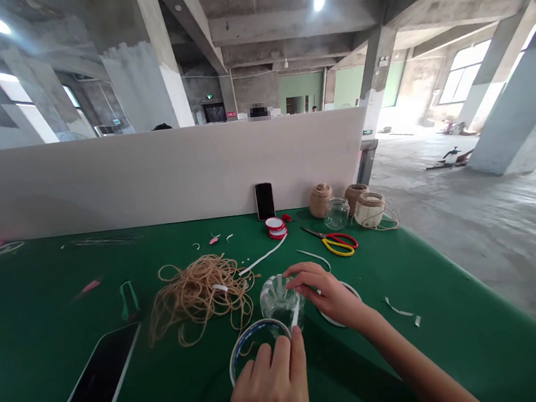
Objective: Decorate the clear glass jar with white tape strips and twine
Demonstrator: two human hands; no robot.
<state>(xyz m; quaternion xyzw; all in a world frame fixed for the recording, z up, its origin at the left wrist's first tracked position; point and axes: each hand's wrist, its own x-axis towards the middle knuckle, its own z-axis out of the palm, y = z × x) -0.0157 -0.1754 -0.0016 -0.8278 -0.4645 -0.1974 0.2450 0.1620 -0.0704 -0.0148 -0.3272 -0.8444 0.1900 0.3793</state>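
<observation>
My left hand is at the bottom centre, gripping a ring-shaped roll of white tape with a blue edge. A white strip rises from between its fingers against a clear glass jar. The jar stands just beyond the roll, and my right hand has its fingers curled over the jar's top. Under that hand lies a white round disc or lid, partly hidden. To the left of the jar is a loose tangle of tan twine.
The green-covered table also holds a black tablet, an upright phone, yellow-and-red scissors, a red-and-white spool, twine-wrapped jars and white scraps. A white partition runs behind it; bare concrete floor lies right.
</observation>
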